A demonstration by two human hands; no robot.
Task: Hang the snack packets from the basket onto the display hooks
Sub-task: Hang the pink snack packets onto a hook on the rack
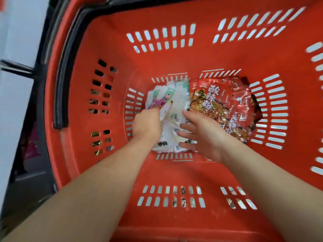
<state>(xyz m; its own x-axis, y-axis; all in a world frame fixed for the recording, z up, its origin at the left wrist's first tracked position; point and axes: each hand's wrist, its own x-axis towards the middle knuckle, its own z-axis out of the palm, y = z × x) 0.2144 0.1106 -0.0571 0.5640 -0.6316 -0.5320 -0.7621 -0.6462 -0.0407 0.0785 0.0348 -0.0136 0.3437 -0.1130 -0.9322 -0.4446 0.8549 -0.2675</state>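
Early stage, I judge: no hooks in frame, packets not hung yet. My left grip [146, 123] grasps pale white-green plastic snack packets [167, 95] at centre frame, on the floor of the red slotted plastic basket [174, 172]. My right grip [201, 133] is released, fingers spread on them. Red printed noodle packets [218, 102] lie right of centre, untouched.

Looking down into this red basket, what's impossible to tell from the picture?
Head view:
- Display hooks: outside the frame.
- Count of white packets: overlapping, blurred, partly under the left hand and right hand.
- Left hand's grip: fingertips hidden behind its own knuckles.
- Count of red packets: stacked, the top ones cover the rest.
- Basket rim: cut off at the right and bottom edges.
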